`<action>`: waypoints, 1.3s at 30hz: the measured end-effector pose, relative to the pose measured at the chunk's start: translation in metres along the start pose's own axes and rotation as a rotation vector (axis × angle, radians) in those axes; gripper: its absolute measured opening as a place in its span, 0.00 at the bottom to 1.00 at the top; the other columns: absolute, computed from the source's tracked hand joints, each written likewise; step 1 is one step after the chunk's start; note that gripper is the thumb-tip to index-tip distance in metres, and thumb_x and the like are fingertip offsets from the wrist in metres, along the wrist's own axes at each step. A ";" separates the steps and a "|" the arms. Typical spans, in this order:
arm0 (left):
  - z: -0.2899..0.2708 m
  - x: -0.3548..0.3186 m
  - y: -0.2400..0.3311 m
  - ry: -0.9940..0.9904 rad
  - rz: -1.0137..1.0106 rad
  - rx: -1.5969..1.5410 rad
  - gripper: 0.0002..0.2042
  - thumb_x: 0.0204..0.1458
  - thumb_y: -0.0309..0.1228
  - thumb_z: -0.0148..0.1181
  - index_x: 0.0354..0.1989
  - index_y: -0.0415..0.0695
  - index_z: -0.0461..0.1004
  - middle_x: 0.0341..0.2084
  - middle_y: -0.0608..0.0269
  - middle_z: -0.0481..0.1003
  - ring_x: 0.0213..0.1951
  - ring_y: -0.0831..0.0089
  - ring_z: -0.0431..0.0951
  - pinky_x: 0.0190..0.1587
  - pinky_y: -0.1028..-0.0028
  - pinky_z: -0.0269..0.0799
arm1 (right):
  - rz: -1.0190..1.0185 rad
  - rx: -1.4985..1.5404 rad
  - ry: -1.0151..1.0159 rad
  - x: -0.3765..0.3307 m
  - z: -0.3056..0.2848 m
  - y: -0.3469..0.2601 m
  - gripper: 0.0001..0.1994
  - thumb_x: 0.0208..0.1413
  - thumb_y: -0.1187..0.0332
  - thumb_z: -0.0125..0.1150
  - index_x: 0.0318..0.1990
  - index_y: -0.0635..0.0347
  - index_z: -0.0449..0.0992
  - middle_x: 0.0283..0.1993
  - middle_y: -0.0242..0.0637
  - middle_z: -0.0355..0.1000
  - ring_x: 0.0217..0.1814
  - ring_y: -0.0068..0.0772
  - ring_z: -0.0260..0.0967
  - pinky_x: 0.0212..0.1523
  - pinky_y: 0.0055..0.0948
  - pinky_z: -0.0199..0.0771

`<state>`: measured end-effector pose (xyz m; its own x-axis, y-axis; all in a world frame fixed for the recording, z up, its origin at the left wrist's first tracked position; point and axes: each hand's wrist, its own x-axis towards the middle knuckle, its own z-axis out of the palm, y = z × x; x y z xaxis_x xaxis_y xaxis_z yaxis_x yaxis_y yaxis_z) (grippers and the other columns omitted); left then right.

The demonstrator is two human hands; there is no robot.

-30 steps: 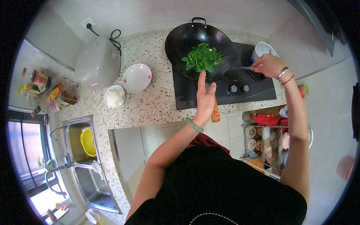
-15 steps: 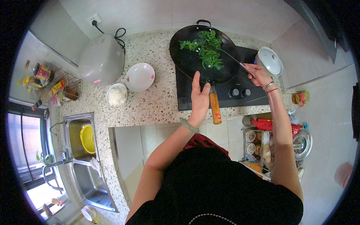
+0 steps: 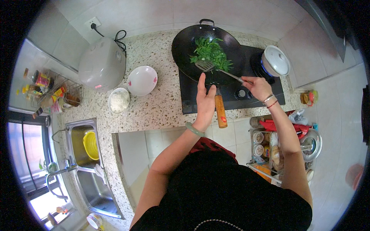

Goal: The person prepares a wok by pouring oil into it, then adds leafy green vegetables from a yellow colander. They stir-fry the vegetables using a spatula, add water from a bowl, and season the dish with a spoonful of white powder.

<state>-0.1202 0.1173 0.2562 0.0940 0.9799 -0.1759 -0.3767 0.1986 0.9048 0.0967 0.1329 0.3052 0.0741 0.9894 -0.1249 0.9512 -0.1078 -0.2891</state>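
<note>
We have our right hand (image 3: pixel 257 89) closed around the end of a slotted spatula (image 3: pixel 230 75), its grip tight, and the spatula's head is at the near edge of the leafy greens (image 3: pixel 213 51). The greens lie in the black wok (image 3: pixel 184 48) on the black stove (image 3: pixel 192 98). Our left hand (image 3: pixel 206 106) is beside the wooden handle (image 3: pixel 219 106); thumb and forefinger are spread with nothing between them, though we cannot tell whether this grip touches the handle. An orange-red mark sits near the handle's end, too small for us to make out. On the counter (image 3: pixel 154 111), we see pink prints on a white bowl (image 3: pixel 142 81) and a red glowing display on the pale appliance (image 3: pixel 101 63). Bottles (image 3: pixel 43 80) in the wire rack carry pink and yellow labels, illegible to us.
</note>
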 end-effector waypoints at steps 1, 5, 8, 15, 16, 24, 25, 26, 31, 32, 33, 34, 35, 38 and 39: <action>0.000 0.001 -0.002 0.001 0.008 -0.001 0.28 0.57 0.27 0.49 0.66 0.44 0.49 0.65 0.61 0.52 0.63 0.73 0.53 0.63 0.75 0.47 | 0.012 -0.026 0.028 0.000 -0.005 -0.001 0.13 0.52 0.57 0.58 0.44 0.45 0.78 0.34 0.41 0.76 0.35 0.43 0.74 0.36 0.37 0.75; 0.012 0.002 -0.012 -0.034 0.033 -0.003 0.27 0.57 0.25 0.47 0.65 0.43 0.50 0.62 0.59 0.56 0.58 0.73 0.58 0.59 0.77 0.51 | -0.032 0.086 0.031 0.022 0.029 0.006 0.13 0.52 0.57 0.57 0.44 0.47 0.78 0.36 0.45 0.75 0.38 0.47 0.73 0.40 0.38 0.74; 0.015 0.002 -0.014 -0.064 0.008 -0.001 0.27 0.57 0.25 0.47 0.65 0.43 0.50 0.63 0.58 0.55 0.59 0.72 0.57 0.61 0.76 0.49 | -0.039 0.134 -0.016 0.022 0.037 -0.003 0.14 0.52 0.59 0.58 0.45 0.49 0.78 0.37 0.46 0.74 0.40 0.49 0.73 0.43 0.38 0.73; 0.002 0.008 -0.020 -0.031 0.018 0.010 0.27 0.57 0.26 0.48 0.65 0.44 0.50 0.64 0.59 0.53 0.62 0.72 0.55 0.63 0.75 0.45 | -0.023 -0.134 0.031 -0.021 -0.059 -0.001 0.14 0.49 0.59 0.61 0.44 0.46 0.78 0.34 0.43 0.75 0.34 0.46 0.73 0.35 0.39 0.73; 0.001 0.010 -0.024 -0.030 0.012 0.024 0.27 0.57 0.26 0.48 0.66 0.44 0.50 0.64 0.59 0.53 0.62 0.72 0.55 0.63 0.75 0.45 | -0.046 -0.176 0.097 -0.020 -0.058 0.002 0.14 0.49 0.60 0.60 0.44 0.46 0.78 0.33 0.42 0.75 0.33 0.46 0.73 0.34 0.40 0.73; 0.014 0.003 -0.007 -0.063 -0.046 -0.036 0.27 0.57 0.25 0.48 0.66 0.44 0.50 0.63 0.62 0.54 0.57 0.75 0.59 0.59 0.77 0.51 | -0.124 -0.287 0.309 0.024 0.007 0.003 0.14 0.48 0.64 0.60 0.45 0.44 0.76 0.31 0.42 0.75 0.32 0.46 0.73 0.31 0.43 0.75; 0.011 0.004 -0.010 -0.048 -0.023 -0.013 0.27 0.57 0.25 0.48 0.65 0.44 0.50 0.63 0.63 0.55 0.55 0.75 0.60 0.58 0.78 0.52 | -0.090 -0.267 0.260 0.027 0.009 -0.007 0.15 0.48 0.64 0.59 0.45 0.44 0.76 0.32 0.42 0.75 0.33 0.46 0.73 0.32 0.43 0.75; 0.009 0.005 -0.012 -0.033 0.000 0.009 0.27 0.57 0.25 0.48 0.65 0.45 0.51 0.63 0.63 0.55 0.54 0.76 0.61 0.57 0.78 0.53 | -0.093 -0.188 0.246 0.028 0.006 -0.011 0.14 0.48 0.63 0.60 0.45 0.43 0.77 0.35 0.42 0.75 0.35 0.45 0.74 0.34 0.40 0.75; 0.004 0.001 0.002 0.008 -0.005 -0.018 0.27 0.57 0.25 0.48 0.65 0.42 0.51 0.63 0.61 0.55 0.62 0.73 0.55 0.62 0.75 0.48 | -0.037 0.267 0.154 0.048 0.006 -0.001 0.15 0.50 0.61 0.61 0.45 0.53 0.77 0.32 0.43 0.76 0.29 0.37 0.75 0.33 0.31 0.74; 0.005 0.000 0.003 0.005 -0.028 -0.034 0.27 0.57 0.25 0.48 0.65 0.41 0.51 0.64 0.61 0.54 0.63 0.73 0.55 0.63 0.75 0.47 | 0.042 0.381 0.100 0.052 0.013 -0.007 0.16 0.50 0.61 0.61 0.46 0.55 0.77 0.30 0.42 0.76 0.27 0.34 0.75 0.32 0.29 0.74; 0.005 0.000 0.004 0.010 -0.044 -0.050 0.27 0.57 0.24 0.48 0.65 0.41 0.51 0.64 0.61 0.54 0.63 0.73 0.54 0.63 0.75 0.47 | 0.111 0.495 0.043 0.057 0.018 -0.018 0.16 0.51 0.61 0.60 0.46 0.57 0.77 0.28 0.42 0.76 0.25 0.31 0.74 0.31 0.28 0.74; 0.005 -0.001 0.004 0.004 -0.054 -0.066 0.27 0.57 0.24 0.48 0.65 0.41 0.50 0.64 0.60 0.53 0.64 0.72 0.53 0.63 0.74 0.46 | 0.104 0.507 0.019 0.062 0.023 -0.025 0.17 0.52 0.60 0.60 0.47 0.57 0.76 0.26 0.41 0.75 0.23 0.24 0.72 0.30 0.24 0.72; 0.005 -0.002 0.004 0.007 -0.055 -0.062 0.27 0.57 0.24 0.48 0.65 0.41 0.50 0.64 0.60 0.53 0.64 0.72 0.53 0.64 0.74 0.46 | 0.150 0.507 -0.064 0.062 0.025 -0.031 0.16 0.52 0.61 0.60 0.46 0.57 0.76 0.29 0.43 0.76 0.26 0.29 0.74 0.32 0.26 0.73; 0.003 -0.002 0.005 0.024 -0.040 -0.033 0.27 0.57 0.24 0.47 0.65 0.41 0.50 0.65 0.60 0.52 0.65 0.71 0.51 0.64 0.74 0.44 | -0.064 0.290 0.063 0.050 0.047 -0.014 0.14 0.51 0.60 0.59 0.45 0.53 0.77 0.35 0.44 0.76 0.36 0.47 0.74 0.37 0.35 0.74; 0.000 -0.002 0.004 0.035 -0.031 -0.034 0.27 0.57 0.24 0.47 0.65 0.41 0.50 0.65 0.59 0.52 0.65 0.71 0.50 0.65 0.74 0.44 | -0.084 0.218 0.084 0.038 0.037 -0.014 0.14 0.51 0.60 0.59 0.45 0.51 0.77 0.35 0.44 0.75 0.36 0.47 0.74 0.36 0.36 0.74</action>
<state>-0.1221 0.1161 0.2604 0.0745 0.9732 -0.2176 -0.4053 0.2289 0.8851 0.0747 0.1687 0.2692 0.0310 0.9994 -0.0154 0.8687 -0.0345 -0.4941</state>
